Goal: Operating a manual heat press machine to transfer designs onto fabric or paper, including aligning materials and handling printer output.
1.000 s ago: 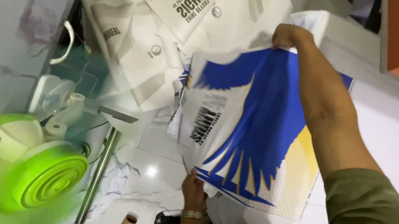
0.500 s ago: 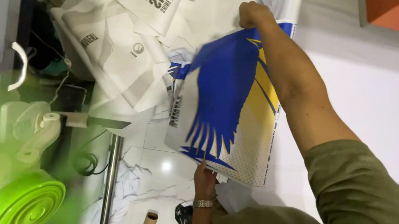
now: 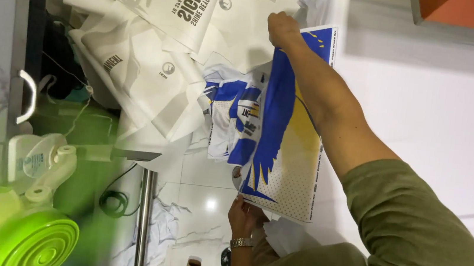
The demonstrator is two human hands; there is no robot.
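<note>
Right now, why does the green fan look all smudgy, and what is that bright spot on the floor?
Head view: the green fan sits close to the lens, out of focus, its colour smearing across the lower left; the spot on the tiled floor is glare from a light; the printed sheet is sharp.

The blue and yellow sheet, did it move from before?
Yes. The printed sheet has swung edge-on, showing a narrower face than before against the white bags. The right hand grips its top, the left hand its bottom.
</note>
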